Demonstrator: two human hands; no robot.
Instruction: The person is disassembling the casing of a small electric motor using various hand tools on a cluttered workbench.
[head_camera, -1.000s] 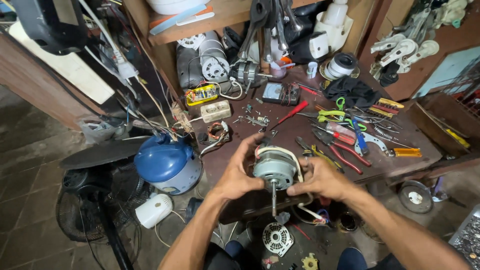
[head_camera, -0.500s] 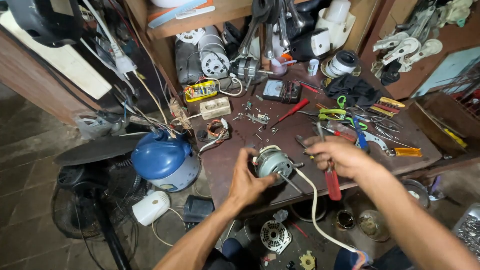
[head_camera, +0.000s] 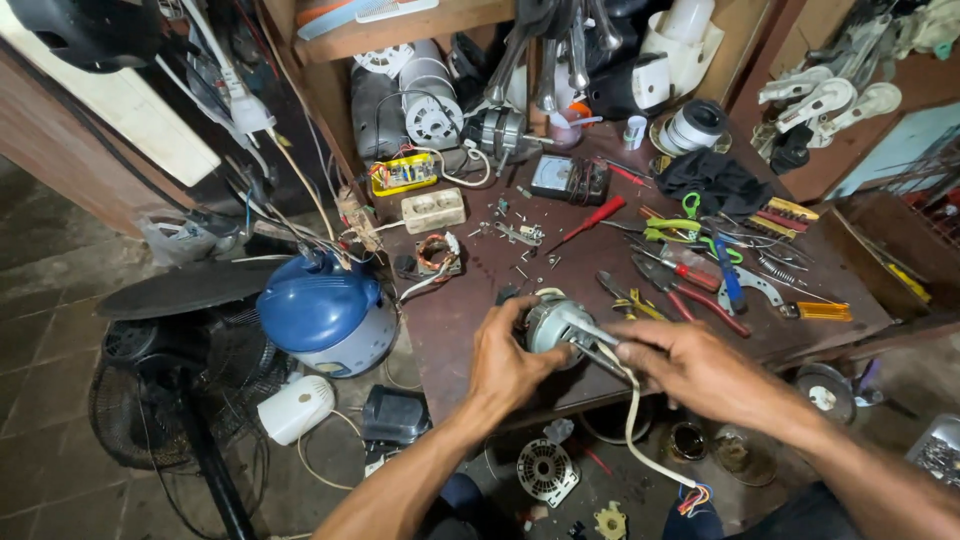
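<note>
left hand (head_camera: 507, 362) grip wrapped round the motor (head_camera: 553, 325) at the counter (head_camera: 470, 320) front edge; right hand (head_camera: 690, 368) pinching its cable (head_camera: 630, 420) by the shaft, pliers (head_camera: 690, 295) just beyond

A blue fan housing (head_camera: 325, 312) stands left of the dark counter (head_camera: 470, 330). On the counter lie a red screwdriver (head_camera: 592, 218), red-handled pliers (head_camera: 700, 296), a black cloth (head_camera: 718, 180) and a beige socket strip (head_camera: 432, 210). A white plastic cap (head_camera: 295, 408) rests on the floor.
</note>
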